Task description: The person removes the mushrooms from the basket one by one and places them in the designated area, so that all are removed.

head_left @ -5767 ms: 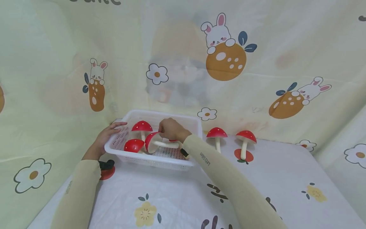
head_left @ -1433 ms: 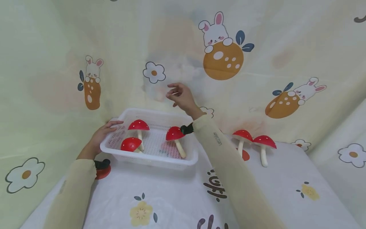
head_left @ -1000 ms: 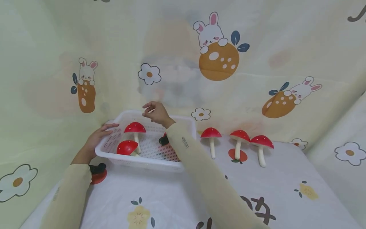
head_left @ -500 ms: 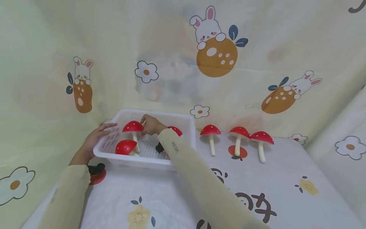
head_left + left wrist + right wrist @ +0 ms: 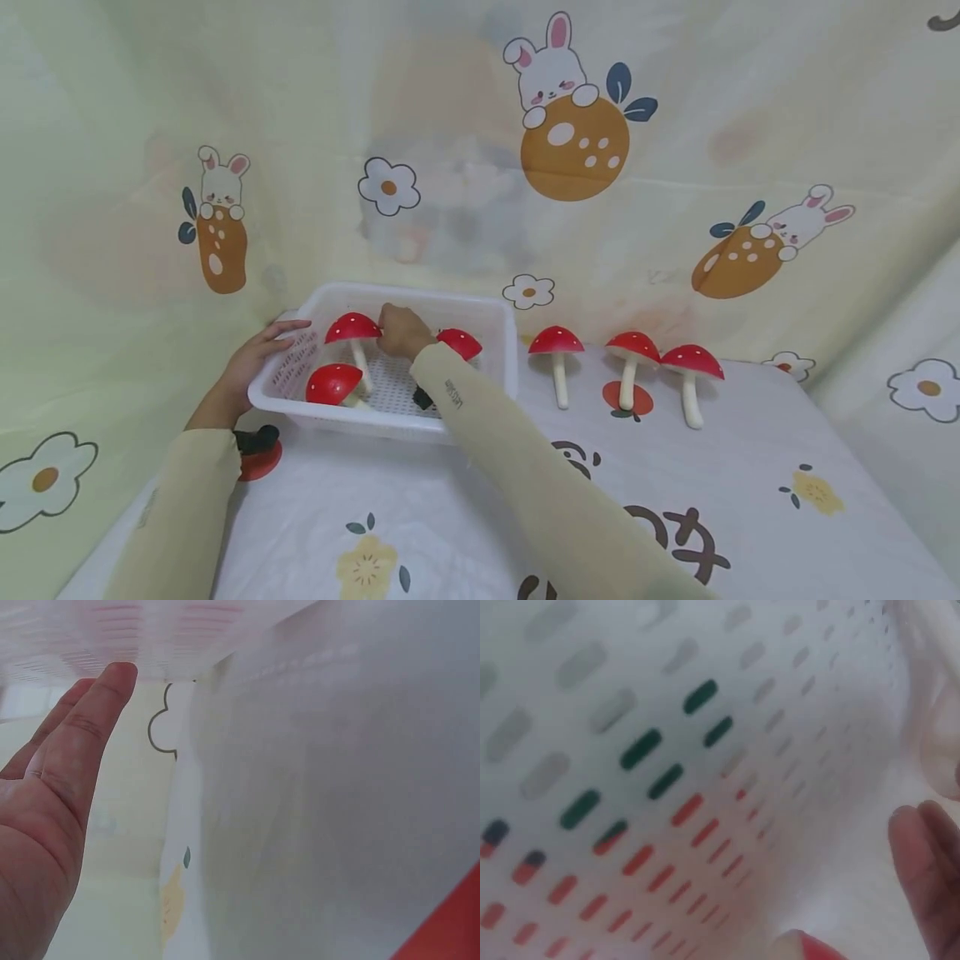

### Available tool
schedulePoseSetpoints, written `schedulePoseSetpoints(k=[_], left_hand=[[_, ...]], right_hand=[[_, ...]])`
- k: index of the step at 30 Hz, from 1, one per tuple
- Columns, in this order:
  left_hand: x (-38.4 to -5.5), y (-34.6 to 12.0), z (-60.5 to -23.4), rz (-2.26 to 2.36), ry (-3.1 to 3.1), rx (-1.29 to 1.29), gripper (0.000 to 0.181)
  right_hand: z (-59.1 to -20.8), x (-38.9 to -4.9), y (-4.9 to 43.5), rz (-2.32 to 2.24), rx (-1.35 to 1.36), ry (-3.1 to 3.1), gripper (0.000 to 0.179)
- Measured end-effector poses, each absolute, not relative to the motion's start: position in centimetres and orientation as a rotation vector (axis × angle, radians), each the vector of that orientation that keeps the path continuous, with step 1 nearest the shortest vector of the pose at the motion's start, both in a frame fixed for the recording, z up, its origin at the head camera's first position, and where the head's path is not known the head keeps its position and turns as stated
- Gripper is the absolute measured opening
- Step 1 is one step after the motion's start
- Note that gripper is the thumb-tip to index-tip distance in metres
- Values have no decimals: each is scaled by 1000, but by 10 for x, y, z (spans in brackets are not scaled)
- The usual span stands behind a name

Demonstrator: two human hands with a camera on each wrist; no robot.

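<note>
In the head view my right hand reaches into a white perforated plastic basket. Its curled fingers pinch the right edge of a toy mushroom, red-capped with white dots, at the basket's back left. A second mushroom lies just in front of it. Partly behind the right forearm is a third mushroom. My left hand rests on the basket's left rim with its fingers straight. In the left wrist view the left fingers touch the basket wall. The right wrist view shows the right fingertips inside the basket.
Right of the basket, a row of mushrooms lies on the tablecloth: one near the basket, a middle one and a right one. A patterned curtain hangs close behind the basket.
The rightmost mushroom has joined the row on the table since the oldest frame. My right hand has since come left and down into the basket to the back-left mushroom. The left hand stays at the rim.
</note>
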State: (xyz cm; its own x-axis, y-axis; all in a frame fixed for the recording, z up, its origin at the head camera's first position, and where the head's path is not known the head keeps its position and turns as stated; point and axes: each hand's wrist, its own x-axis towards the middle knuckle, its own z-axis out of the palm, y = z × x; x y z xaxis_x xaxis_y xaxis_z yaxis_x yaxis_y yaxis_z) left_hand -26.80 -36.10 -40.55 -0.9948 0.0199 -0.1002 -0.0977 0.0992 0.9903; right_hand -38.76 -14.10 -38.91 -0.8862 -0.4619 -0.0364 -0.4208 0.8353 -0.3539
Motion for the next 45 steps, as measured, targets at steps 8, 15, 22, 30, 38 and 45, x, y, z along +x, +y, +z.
schedulePoseSetpoints(k=[8, 15, 22, 30, 38, 45], left_hand=[[-269, -362, -409, 2054, 2256, -81, 50], [-270, -364, -410, 2050, 2269, -71, 50], [-267, -364, -407, 2035, 2286, -76, 51], [-266, -361, -406, 2049, 2262, -108, 51], [-272, -366, -411, 2063, 2238, -71, 52], [-274, -367, -414, 2101, 2192, -71, 52]], right_hand=[[-391, -388, -145, -606, -704, 2905, 31], [-393, -391, -149, -642, -869, 2932, 23], [-389, -391, -156, -530, -1022, 2960, 11], [-368, -386, -149, -417, -1140, 3054, 11], [-318, -382, -96, -823, -1061, 3107, 12], [-271, -368, -8, -857, -1281, 3304, 11]])
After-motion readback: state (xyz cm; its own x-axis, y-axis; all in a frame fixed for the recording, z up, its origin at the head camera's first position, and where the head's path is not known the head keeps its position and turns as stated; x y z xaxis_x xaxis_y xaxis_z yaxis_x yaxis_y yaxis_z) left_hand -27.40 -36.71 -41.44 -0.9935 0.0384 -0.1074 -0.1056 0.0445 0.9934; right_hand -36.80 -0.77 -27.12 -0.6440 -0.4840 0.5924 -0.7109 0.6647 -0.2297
